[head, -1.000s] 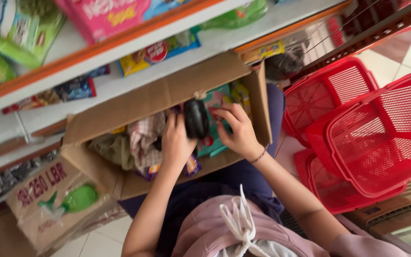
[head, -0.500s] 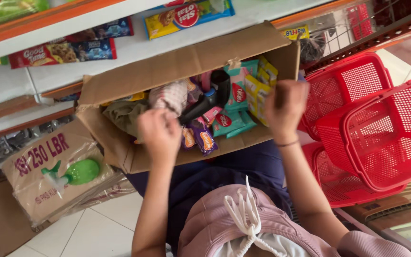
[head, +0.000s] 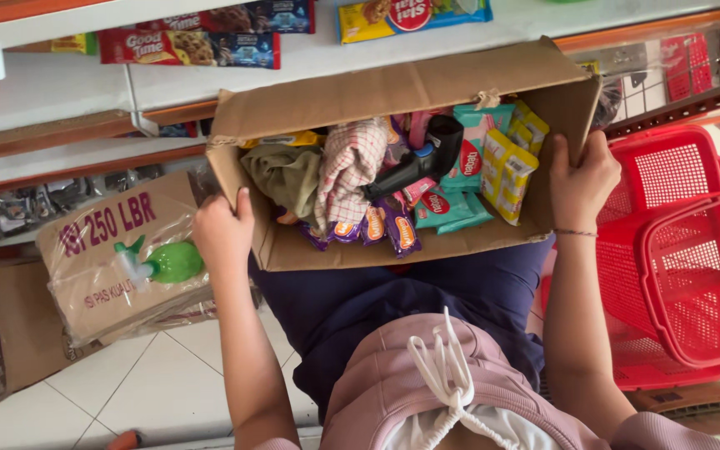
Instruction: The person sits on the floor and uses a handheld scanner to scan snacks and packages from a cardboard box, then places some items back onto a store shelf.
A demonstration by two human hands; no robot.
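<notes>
An open brown cardboard box [head: 377, 96] rests on my lap. My left hand [head: 222, 233] grips its left wall and my right hand [head: 581, 183] grips its right wall. Inside lie a black handheld tool [head: 418, 158], a checked cloth [head: 347, 171], an olive cloth [head: 285, 175], teal snack packs [head: 452, 204], yellow packs [head: 506, 171] and purple packs [head: 397, 225].
Shop shelves [head: 310, 58] with snack packets run along the top. A plastic-wrapped carton with a green spray bottle [head: 164, 262] lies on the tiled floor at left. Stacked red shopping baskets [head: 693, 267] stand at right.
Both hands left the box's contents and moved outward to its side walls. The black tool now lies in the box. The view shifted so the box sits more centred.
</notes>
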